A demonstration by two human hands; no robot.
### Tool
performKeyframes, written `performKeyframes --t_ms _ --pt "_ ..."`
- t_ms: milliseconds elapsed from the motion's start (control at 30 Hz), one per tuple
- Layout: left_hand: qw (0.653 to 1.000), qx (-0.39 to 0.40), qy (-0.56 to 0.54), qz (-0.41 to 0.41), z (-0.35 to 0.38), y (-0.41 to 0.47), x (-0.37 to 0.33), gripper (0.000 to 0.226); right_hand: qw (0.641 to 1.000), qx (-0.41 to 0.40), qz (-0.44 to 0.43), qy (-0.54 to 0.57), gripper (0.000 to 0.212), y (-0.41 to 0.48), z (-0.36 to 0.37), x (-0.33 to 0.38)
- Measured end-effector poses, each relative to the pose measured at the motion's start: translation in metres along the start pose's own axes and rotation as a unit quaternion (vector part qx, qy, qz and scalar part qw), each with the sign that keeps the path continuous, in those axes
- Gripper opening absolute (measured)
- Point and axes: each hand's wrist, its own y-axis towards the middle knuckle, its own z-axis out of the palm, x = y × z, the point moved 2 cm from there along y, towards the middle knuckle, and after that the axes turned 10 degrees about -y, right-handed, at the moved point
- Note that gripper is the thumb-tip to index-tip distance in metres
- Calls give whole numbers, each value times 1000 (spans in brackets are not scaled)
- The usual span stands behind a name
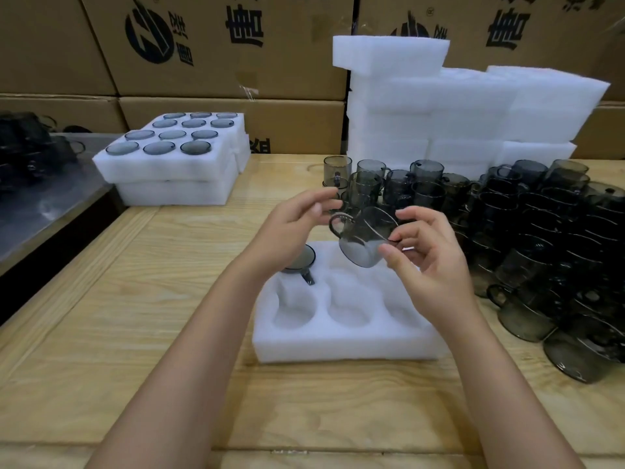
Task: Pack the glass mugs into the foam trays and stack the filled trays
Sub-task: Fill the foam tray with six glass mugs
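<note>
A smoky grey glass mug (pixel 363 236) hangs tilted above the white foam tray (pixel 345 340) in front of me. My right hand (pixel 427 262) pinches the mug at its rim side with thumb and fingers. My left hand (pixel 291 228) hovers just left of the mug's handle with fingers loosely spread, touching nothing that I can see. One mug (pixel 301 262) sits in the tray's far left pocket, partly hidden by my left wrist. The other pockets hold nothing.
Many loose mugs (pixel 527 231) crowd the wooden table at the right and behind the tray. Stacked filled trays (pixel 169 170) stand at the back left. A pile of unfilled foam trays (pixel 466 110) rises at the back. Cardboard boxes (pixel 216 45) form the wall behind.
</note>
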Motion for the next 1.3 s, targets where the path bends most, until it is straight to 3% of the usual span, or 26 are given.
performKeyframes --t_ms 167,267,433,567,700,900,1100,1200,1300 --pt "992 109 -49 -25 15 5 7 31 996 -32 51 73 32 3 -2 -5" --pt "986 155 -52 -32 20 4 15 46 992 -12 78 98 32 4 -1 -6" --pt "997 70 37 5 13 8 21 33 976 120 138 120 39 1 7 -12" --pt "987 33 153 33 8 6 24 40 962 196 167 96 63 0 12 -13" --pt "972 23 229 48 8 3 26 50 955 230 171 73 64 -2 14 -8" --pt "920 2 382 89 14 2 27 54 960 232 158 -2 67 0 18 -8" --pt "924 40 374 63 10 1 34 47 965 221 106 -96 51 1 22 -11" --pt "945 70 317 40 6 1 34 27 971 199 59 -122 44 1 22 -9" --pt "961 92 260 -20 4 -2 34 26 976 177 37 -122 37 3 22 -6"
